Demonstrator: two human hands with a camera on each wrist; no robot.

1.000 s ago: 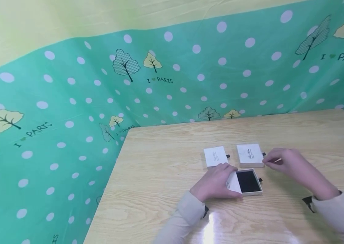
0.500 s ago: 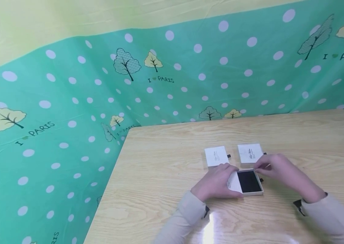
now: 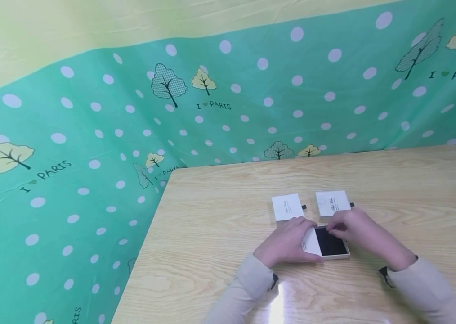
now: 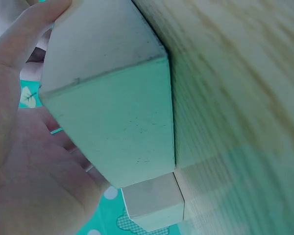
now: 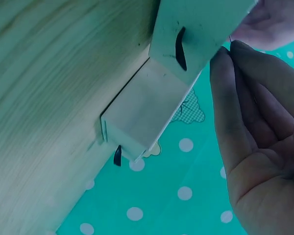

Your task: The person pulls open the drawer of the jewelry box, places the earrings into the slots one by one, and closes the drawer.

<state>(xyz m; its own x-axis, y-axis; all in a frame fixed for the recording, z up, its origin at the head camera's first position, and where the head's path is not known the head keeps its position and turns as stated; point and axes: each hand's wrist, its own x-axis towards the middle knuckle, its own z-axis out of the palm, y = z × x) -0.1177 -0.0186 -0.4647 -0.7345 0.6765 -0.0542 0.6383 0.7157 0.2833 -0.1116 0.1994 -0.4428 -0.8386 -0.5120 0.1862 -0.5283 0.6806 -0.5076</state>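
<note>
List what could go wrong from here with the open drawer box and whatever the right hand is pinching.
1. The right hand pinches something too small to identify above the black insert; it may drop and be hard to spot.
2. The left hand holds only the sleeve of the open box, so a downward push might tip the tray.
3. The two closed boxes lie close behind; a sleeve might nudge them.

The table (image 3: 220, 211) is pale wood-grain laminate, smooth and glossy enough to throw a bright glare near its front edge. The drawer box (image 3: 327, 245) and the two closed boxes (image 3: 286, 207) (image 3: 332, 202) look like matt white cardboard; the open one has a black, matt, velvety lining and a small black ribbon tab (image 5: 180, 48). The backdrop (image 3: 90, 135) is a thin, slightly shiny, wrinkled plastic sheet.
</note>
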